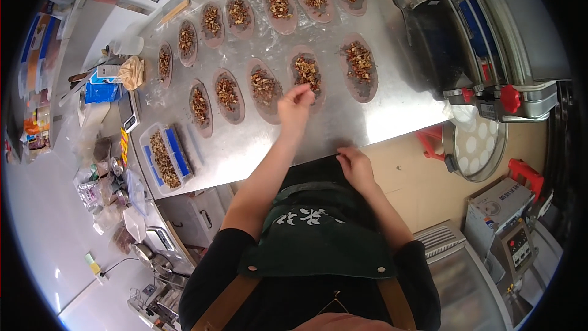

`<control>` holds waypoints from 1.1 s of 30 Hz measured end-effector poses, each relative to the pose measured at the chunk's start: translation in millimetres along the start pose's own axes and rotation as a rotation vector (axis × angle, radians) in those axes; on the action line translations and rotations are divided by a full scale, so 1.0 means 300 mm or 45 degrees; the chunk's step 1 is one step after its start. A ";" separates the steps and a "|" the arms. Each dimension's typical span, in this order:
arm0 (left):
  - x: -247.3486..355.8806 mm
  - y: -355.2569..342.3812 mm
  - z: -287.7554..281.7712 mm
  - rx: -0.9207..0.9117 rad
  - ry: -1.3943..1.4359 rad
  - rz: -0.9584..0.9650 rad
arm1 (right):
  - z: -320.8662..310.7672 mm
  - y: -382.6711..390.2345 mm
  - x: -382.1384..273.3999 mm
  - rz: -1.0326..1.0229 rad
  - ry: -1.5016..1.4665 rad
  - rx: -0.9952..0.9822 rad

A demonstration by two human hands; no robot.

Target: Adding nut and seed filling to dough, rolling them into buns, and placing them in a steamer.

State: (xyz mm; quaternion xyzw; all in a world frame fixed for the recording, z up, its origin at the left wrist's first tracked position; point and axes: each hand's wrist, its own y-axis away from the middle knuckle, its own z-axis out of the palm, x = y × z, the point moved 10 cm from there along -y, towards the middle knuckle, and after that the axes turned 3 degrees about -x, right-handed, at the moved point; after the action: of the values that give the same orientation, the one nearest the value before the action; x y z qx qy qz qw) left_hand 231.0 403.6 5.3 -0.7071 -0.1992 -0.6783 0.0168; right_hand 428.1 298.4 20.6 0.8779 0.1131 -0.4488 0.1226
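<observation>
My left hand point(295, 103) is pinched over the nut-and-fruit topping of a pink oval piece point(318, 98) in the front row; whatever its fingertips hold is too small to make out. My right hand point(355, 164) is empty at the steel table's front edge, its fingers loosely curled and apart. Several similar pink ovals lie in two rows, each topped with chopped pieces, including one at the front right point(358, 64) and one in the back row point(280, 9). At the left, a clear plastic container point(166, 154) with blue sides holds chopped nuts.
A large machine with red knobs point(496, 49) occupies the table's right end, with a round tray of white discs point(474, 153) below. The steel table point(392, 119) has a scale point(128, 110) and clutter along its left side. A control-panel appliance point(514, 245) stands at the lower right.
</observation>
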 end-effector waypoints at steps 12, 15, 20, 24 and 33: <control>-0.080 0.175 0.187 -0.177 0.090 -0.163 | -0.125 -0.215 -0.026 -0.022 -0.335 0.306; -0.095 0.144 0.212 -0.166 0.156 -0.220 | -0.141 -0.266 0.009 0.081 -0.383 0.330; -0.082 0.064 0.339 -0.334 0.429 -0.163 | -0.241 -0.366 0.058 0.003 -0.151 0.542; -0.022 0.018 0.383 -0.298 0.177 0.045 | -0.290 -0.450 0.063 -0.064 0.038 0.610; -0.117 0.022 0.350 -0.328 0.239 -0.191 | -0.304 -0.476 0.029 -0.152 0.567 0.721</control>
State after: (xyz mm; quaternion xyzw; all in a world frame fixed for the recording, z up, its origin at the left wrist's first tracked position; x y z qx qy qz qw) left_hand 333.1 419.4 -35.1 -0.6202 -0.1604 -0.7605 -0.1062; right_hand 458.2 462.8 49.0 0.9451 0.0594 -0.2665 -0.1795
